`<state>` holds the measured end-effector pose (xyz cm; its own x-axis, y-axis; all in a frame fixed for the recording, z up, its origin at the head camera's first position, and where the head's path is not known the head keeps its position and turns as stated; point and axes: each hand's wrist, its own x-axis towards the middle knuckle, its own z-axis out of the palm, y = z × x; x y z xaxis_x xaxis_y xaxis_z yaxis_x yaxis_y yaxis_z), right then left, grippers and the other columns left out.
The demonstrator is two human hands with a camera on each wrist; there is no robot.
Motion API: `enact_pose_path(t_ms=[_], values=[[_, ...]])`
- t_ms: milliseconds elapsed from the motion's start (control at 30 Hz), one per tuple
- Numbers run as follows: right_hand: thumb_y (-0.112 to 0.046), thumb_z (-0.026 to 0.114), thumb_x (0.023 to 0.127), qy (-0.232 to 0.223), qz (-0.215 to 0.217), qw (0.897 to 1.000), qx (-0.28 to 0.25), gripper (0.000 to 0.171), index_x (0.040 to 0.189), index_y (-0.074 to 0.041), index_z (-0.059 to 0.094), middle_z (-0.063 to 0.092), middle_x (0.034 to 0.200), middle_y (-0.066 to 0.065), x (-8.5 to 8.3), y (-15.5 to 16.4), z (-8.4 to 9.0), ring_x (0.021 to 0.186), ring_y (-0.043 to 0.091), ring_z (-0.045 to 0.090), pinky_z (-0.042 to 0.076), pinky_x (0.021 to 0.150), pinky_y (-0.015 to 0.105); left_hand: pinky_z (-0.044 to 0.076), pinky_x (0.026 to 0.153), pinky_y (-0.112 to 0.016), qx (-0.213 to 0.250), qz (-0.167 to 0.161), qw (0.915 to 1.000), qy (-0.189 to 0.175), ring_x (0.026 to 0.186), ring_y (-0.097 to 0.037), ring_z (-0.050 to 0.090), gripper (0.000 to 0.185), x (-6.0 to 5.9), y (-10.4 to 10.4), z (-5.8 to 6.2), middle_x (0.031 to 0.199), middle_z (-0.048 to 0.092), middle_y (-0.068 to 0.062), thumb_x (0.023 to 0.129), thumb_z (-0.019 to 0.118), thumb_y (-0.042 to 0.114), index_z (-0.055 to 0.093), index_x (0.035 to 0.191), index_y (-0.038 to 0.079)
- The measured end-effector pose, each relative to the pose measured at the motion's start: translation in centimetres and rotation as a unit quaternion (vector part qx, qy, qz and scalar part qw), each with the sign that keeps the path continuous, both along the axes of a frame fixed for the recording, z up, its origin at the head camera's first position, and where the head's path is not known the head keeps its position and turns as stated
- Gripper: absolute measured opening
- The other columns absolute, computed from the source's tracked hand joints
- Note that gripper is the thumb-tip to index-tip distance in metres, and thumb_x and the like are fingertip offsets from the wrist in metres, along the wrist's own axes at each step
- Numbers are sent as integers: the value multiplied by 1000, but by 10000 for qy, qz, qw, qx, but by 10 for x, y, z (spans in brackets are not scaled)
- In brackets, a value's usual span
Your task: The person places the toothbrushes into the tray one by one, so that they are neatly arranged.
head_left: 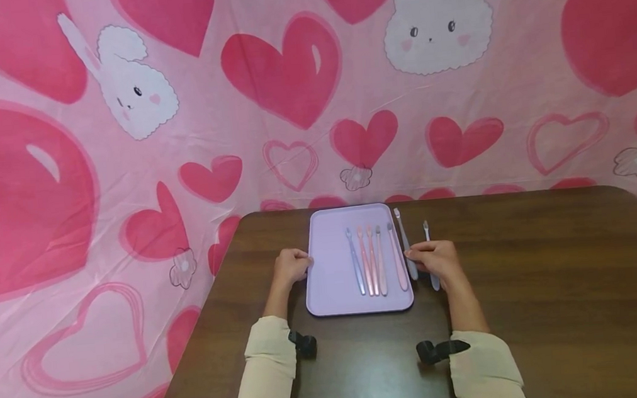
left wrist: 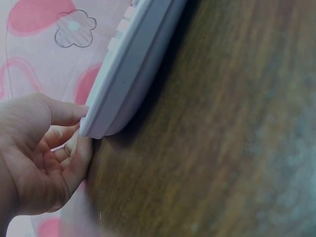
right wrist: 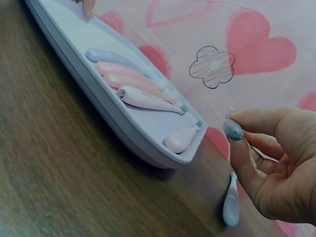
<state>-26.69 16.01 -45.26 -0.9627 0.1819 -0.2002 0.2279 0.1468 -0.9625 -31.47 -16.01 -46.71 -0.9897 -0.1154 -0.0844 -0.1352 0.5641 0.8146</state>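
A lilac tray (head_left: 331, 280) lies on the table, and my left hand (head_left: 290, 266) pinches its left rim between thumb and fingers. Several toothbrushes lie side by side in it, heads toward the back: a blue one (head_left: 356, 265), two pink ones (head_left: 369, 261), a pale one (head_left: 381, 269) and a pink one (head_left: 398, 265) by the right wall. Just outside that wall, my right hand (head_left: 438, 258) pinches a grey-blue toothbrush (right wrist: 233, 129) between thumb and index finger. Another pale toothbrush (right wrist: 231, 210) lies on the table, partly hidden under the right hand in the head view.
The brown wooden table (head_left: 559, 279) extends to the right of the tray and toward me. Behind it hangs a pink cloth (head_left: 288, 113) printed with hearts and rabbits. A black camera is strapped on each forearm.
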Motion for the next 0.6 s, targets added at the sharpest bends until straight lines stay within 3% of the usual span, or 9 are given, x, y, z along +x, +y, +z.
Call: enact_pose_path(t_ms=[267, 600], values=[[-10, 75, 88, -47, -4, 9999, 132, 36, 116, 12, 69, 69, 85, -3, -2, -6, -3, 70, -1, 62, 56, 65, 13, 65, 77, -39, -14, 17, 10000, -34, 82, -25, 72, 22, 0, 1, -2, 105, 73, -21, 93, 69, 15, 74, 105, -3], [-8, 73, 89, -45, 59, 9999, 131, 37, 119, 13, 68, 71, 103, 14, -5, -13, -6, 72, 1, 64, 60, 69, 17, 65, 76, -38, -17, 74, 10000, -15, 81, -24, 72, 24, -1, 2, -1, 105, 74, -21, 92, 69, 15, 74, 106, -4]])
